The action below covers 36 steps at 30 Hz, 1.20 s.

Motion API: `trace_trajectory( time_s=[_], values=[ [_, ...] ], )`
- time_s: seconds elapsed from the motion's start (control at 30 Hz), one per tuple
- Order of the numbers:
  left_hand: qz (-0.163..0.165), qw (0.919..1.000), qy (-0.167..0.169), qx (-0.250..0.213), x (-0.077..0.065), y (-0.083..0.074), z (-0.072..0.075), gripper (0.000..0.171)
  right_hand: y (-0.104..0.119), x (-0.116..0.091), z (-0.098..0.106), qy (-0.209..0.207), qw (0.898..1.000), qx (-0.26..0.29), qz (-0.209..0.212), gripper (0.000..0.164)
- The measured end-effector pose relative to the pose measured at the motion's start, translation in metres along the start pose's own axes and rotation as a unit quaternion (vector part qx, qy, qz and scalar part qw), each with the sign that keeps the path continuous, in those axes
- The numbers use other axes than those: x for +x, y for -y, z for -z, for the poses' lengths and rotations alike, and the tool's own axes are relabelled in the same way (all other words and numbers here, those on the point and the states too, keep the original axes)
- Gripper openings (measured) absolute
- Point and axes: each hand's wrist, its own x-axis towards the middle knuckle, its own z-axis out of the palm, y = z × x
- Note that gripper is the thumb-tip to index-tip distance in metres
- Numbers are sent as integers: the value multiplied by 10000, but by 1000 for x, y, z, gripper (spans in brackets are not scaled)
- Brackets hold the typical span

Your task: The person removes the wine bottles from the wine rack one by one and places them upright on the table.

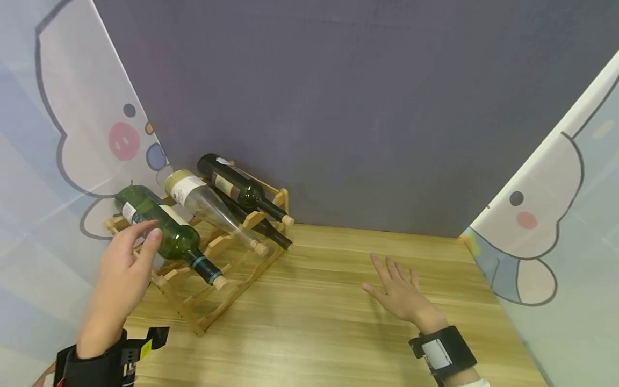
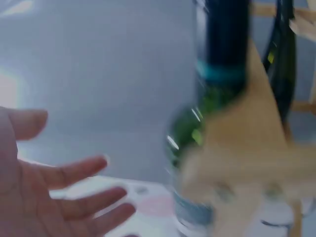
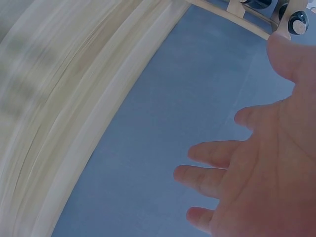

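Note:
A wooden wine rack [image 1: 193, 322] stands at the left, with several corked bottles lying in it, necks tilted down toward the front right. My left hand [image 1: 123, 269] is beside the green wine bottle [image 1: 179, 242] on the near end, thumb and fingers spread. The left wrist view shows a gap between this hand [image 2: 59, 192] and the bottle's dark neck [image 2: 222, 39]. Beyond it lie a clear wine bottle [image 1: 208, 207] with a white label and a dark wine bottle [image 1: 251, 191]. My right hand [image 1: 398, 295] hovers over the table with fingers spread and holds nothing.
Another dark bottle [image 1: 273, 232] lies lower in the rack. The wood-grain table [image 1: 329, 338] runs to a grey back wall [image 1: 367, 118]. Panels printed with cartoon figures close in the left side [image 1: 77, 113] and right side [image 1: 541, 215].

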Motion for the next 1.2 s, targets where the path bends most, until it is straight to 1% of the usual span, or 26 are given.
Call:
trace_trajectory(
  time_s=[0.03,0.07,0.13,0.23,0.27,0.3,0.37,0.47,0.53,0.57,0.6,0.7,0.73,0.83,0.97,1.03,1.1,1.2],
  values=[
    [186,9998,-50,-34,1,6,2,54,1,0,0,11,10000,8,11,78],
    [451,9989,-79,-113,2,12,3,57,3,1,0,16,10000,12,21,78],
    [1025,9940,-156,-340,4,24,2,64,5,2,0,37,10000,11,45,78],
    [1800,9803,-302,-757,8,42,-3,69,9,4,-2,62,9999,1,82,78],
    [1999,9755,-316,-868,10,47,-6,70,10,4,-2,63,9999,0,88,78],
    [2115,9721,-328,-958,12,52,-8,70,10,5,-2,64,9999,1,102,78],
    [2210,9691,-294,-1058,15,62,-13,70,10,6,-2,80,9999,0,129,78],
    [2212,9690,-195,-1083,18,72,-21,68,11,7,-1,114,9998,-18,147,77],
    [2252,9689,-273,-988,20,75,-26,65,12,8,0,68,9998,-89,183,77],
    [2309,9675,-284,-986,22,77,-28,65,12,8,0,17,9997,-125,208,76],
    [2377,9652,-352,-1035,23,77,-30,65,13,9,1,-41,9996,-175,237,75],
    [2620,9565,-393,-1224,26,79,-34,65,15,13,2,-282,9983,-328,398,73],
    [2702,9517,-347,-1415,26,80,-34,68,16,15,3,-350,9976,-360,476,71],
    [2861,9375,-300,-1959,27,84,-33,70,21,22,7,-484,9955,-446,678,69],
    [2956,9191,-104,-2604,28,89,-32,72,34,32,15,-570,9931,-485,902,68],
    [2974,9144,30,-2747,28,92,-32,75,44,38,19,-577,9924,-461,986,68],
    [2964,9112,84,-2859,28,94,-33,77,55,45,24,-562,9918,-414,1067,68],
    [2918,9096,142,-2956,28,96,-34,80,75,55,30,-502,9915,-337,1148,67]
  ],
)
